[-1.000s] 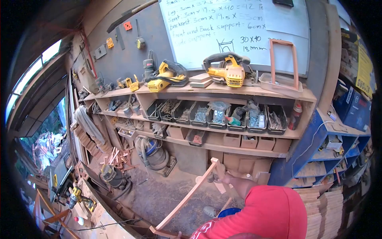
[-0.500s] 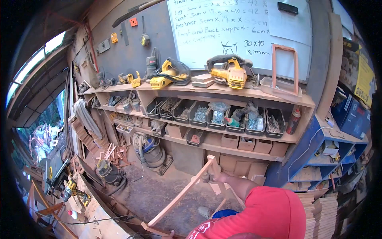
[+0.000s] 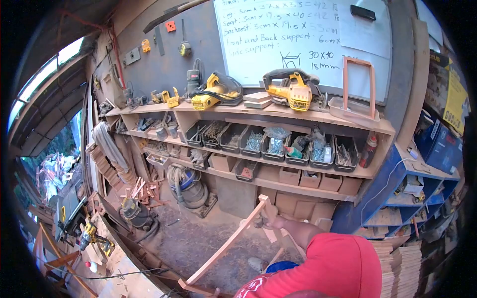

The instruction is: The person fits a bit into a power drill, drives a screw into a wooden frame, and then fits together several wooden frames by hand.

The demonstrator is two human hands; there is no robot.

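Observation:
A wooden frame (image 3: 226,247) of pale reddish strips stands tilted at the lower centre, one long strip running from lower left to upper right. My right hand (image 3: 276,222) is closed on its upper end, with the bare forearm reaching in from the red sleeve at the right. Near the bottom edge, my left hand (image 3: 216,292) shows only in small part, with its fingers round the frame's lower rail; the rest of it is cut off. Below the right forearm, more slanting strips are partly hidden by my red shirt (image 3: 343,263).
Ahead is a long shelf (image 3: 318,115) with power tools and bins of screws. A shop vacuum (image 3: 186,188) and another vacuum (image 3: 134,212) stand on the floor. At lower left is a workbench (image 3: 126,278) with a drill (image 3: 89,236); a blue shelf (image 3: 387,193) stands right.
The view has shifted slightly, so the shelf and wall sit a little further right and lower. Both hands keep their places on the frame.

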